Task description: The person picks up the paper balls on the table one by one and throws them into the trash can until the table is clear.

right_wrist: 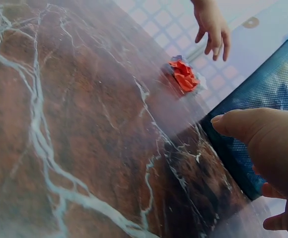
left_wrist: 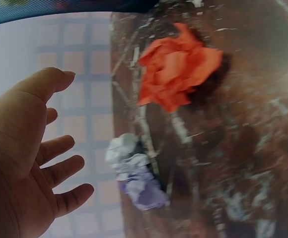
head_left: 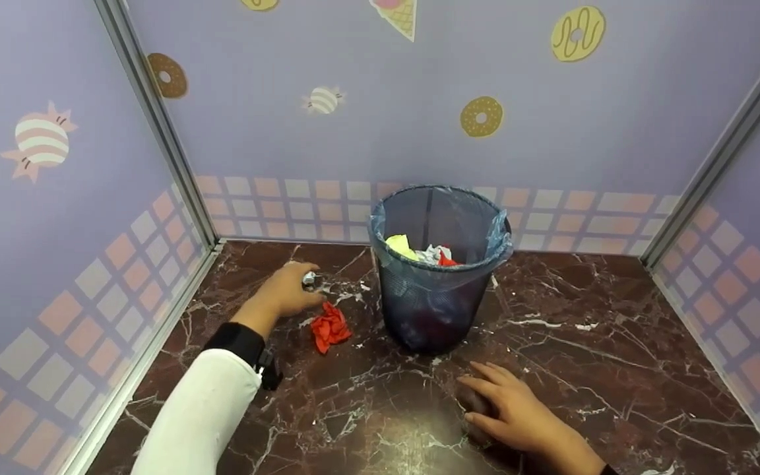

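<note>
Reaching out over the dark marbled surface (head_left: 591,343), my left hand (head_left: 285,290) hovers at a small pale crumpled paper wad (head_left: 309,279) near the back left corner. From the left wrist view that grip is apart: the fingers (left_wrist: 64,171) are spread and relaxed, with the wad (left_wrist: 134,173) lying just beyond the fingertips and nothing held. I cannot tell from any view whether the hand touches it. The wad is a lumpy ball with no clear long axis and no pointing direction I can make out.

Just beside it, toward me, lies a red crumpled paper (head_left: 330,326), equally shapeless, resting on the surface and apart from the hand.

A mesh waste bin (head_left: 434,310) with a blue liner stands upright to the right of both papers, with yellow, white and red scraps inside.

My right hand (head_left: 515,412) lies flat on the surface in front of the bin, fingers straight and spread, holding nothing.
</note>
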Available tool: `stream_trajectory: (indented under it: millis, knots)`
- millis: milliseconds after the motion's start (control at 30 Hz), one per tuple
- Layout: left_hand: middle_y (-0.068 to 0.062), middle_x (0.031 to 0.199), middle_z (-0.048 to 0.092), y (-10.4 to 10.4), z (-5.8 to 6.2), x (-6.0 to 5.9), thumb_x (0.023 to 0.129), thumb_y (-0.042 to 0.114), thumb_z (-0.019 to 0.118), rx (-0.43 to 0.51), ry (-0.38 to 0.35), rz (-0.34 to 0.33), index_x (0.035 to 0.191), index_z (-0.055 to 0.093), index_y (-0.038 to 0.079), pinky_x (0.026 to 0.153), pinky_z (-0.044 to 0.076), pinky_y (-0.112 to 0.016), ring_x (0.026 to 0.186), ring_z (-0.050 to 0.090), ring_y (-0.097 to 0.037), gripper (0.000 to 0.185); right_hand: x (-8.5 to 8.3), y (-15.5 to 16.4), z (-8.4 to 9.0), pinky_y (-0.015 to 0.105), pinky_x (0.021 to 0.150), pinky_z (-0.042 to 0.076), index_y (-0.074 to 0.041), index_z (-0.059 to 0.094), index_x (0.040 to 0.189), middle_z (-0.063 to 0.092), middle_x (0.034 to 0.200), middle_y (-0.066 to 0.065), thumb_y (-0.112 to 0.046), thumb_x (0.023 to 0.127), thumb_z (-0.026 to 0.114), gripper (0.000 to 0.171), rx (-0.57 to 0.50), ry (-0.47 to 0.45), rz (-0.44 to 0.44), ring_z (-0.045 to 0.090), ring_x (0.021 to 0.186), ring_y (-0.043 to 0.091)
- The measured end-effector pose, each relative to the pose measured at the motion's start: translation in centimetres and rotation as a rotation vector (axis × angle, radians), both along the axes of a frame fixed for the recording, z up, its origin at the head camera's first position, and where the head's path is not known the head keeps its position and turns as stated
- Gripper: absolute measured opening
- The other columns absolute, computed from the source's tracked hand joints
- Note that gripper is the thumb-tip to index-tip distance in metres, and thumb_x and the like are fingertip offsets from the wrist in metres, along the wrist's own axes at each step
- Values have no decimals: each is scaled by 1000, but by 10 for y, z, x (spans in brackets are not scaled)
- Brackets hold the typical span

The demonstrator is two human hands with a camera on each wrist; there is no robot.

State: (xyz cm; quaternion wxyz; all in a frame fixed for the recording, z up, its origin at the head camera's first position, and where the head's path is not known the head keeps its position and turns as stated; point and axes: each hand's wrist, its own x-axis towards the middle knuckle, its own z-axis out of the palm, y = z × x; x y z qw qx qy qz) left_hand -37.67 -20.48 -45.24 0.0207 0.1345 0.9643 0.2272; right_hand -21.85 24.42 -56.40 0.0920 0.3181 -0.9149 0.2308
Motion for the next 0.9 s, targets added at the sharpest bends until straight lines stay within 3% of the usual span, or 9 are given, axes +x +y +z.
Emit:
stream_trajectory:
  millis: [200, 467, 567, 700, 900]
  knots:
    - [-22, 157, 47, 12, -27, 6, 85, 38, 79, -6, -55, -9, 155, 45, 10, 119, 38, -59, 146, 43, -44, 83, 2, -2, -2, 72, 104, 44, -18, 63, 141, 55, 150, 21, -41, 90, 76, 58, 6, -14, 7, 51, 136, 50]
    - [-21, 149, 52, 24, -53, 14, 75, 35, 87, -17, -84, -16, 158, 43, 19, 106, 50, -56, 133, 55, -41, 95, 3, -5, -3, 76, 104, 42, -20, 61, 143, 52, 154, 20, -45, 92, 74, 57, -1, -87, 2, 47, 139, 52]
    - [-20, 145, 54, 27, -61, 15, 74, 31, 87, -53, -81, -15, 155, 47, 16, 104, 52, -52, 127, 58, -40, 92, 3, -5, -3, 75, 104, 41, -20, 61, 142, 52, 154, 20, -46, 92, 73, 58, 0, -86, 1, 47, 139, 51]
    - [-16, 129, 59, 30, -67, 16, 72, 24, 85, -89, -71, -12, 147, 55, 12, 94, 54, -46, 108, 62, -34, 82, 3, -4, -4, 74, 105, 42, -19, 62, 142, 52, 153, 20, -45, 92, 74, 58, -8, -69, 8, 48, 139, 51]
    - [-14, 112, 57, 32, -69, 18, 72, 16, 84, -66, -88, -27, 126, 65, 9, 79, 56, -40, 89, 61, -27, 57, 3, -3, -6, 73, 105, 43, -20, 62, 142, 53, 153, 20, -44, 91, 74, 58, -11, -39, 15, 49, 138, 50]
